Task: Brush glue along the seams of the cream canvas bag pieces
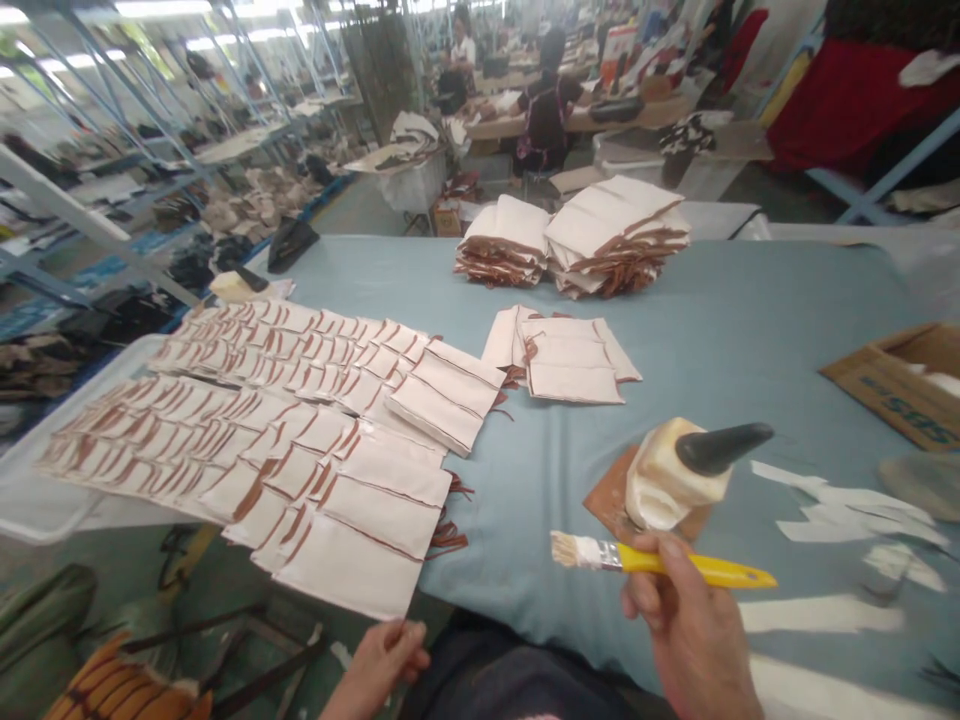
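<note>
My right hand (679, 620) is closed round a yellow-handled brush (720, 571), its bristles pointing left. Just beyond it, a cream glue pot (667, 480) with a black cone-shaped top sits on a brown leather square (611, 490). My left hand (390, 655) is at the table's front edge, fingers curled together, just below the nearest cream panel (356, 560); whether it touches or pinches the panel's corner is unclear. Overlapping cream panels with brown edges (262, 420) are spread in rows at the left. A few more panels (574, 358) lie mid-table.
Two tall stacks of panels (615, 225) stand at the back of the blue-grey table (757, 330). White strips (847, 510) and a cardboard box (892, 385) are at the right. A dark cone (291, 243) lies back left. A person (547, 115) sits at another table beyond.
</note>
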Available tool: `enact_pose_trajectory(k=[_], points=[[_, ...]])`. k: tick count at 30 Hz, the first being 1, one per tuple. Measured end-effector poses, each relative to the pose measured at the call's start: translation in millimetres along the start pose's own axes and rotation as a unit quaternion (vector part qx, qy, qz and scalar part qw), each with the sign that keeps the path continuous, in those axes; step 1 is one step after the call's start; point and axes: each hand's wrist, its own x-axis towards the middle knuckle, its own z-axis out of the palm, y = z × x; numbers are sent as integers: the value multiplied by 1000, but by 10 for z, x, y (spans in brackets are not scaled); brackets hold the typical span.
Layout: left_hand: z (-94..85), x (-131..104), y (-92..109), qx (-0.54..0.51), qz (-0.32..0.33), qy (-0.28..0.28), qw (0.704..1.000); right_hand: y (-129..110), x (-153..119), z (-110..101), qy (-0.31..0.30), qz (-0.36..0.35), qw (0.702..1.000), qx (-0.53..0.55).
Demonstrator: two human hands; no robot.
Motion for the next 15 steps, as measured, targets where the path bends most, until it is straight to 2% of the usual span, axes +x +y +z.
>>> enact_pose_trajectory(k=[2,4,7,9,12,15], points=[[-46,91,297,111,110,25,987,1,16,-83,5,2,1000,9],[-108,309,699,198,200,64,957,14,28,-179,4,5,1000,9],[-169,730,1310,333,301,110,887,46,61,-309,3,7,1000,3],[-171,989,1616,418,337,120,835,72,101,-360,3,9,1000,-1],[-144,1281,1865,526,365,123,759,115,164,-364,14,3,1000,-11],[-152,1467,1939,599,374,117,698,148,188,-297,43,-11,999,-8]])
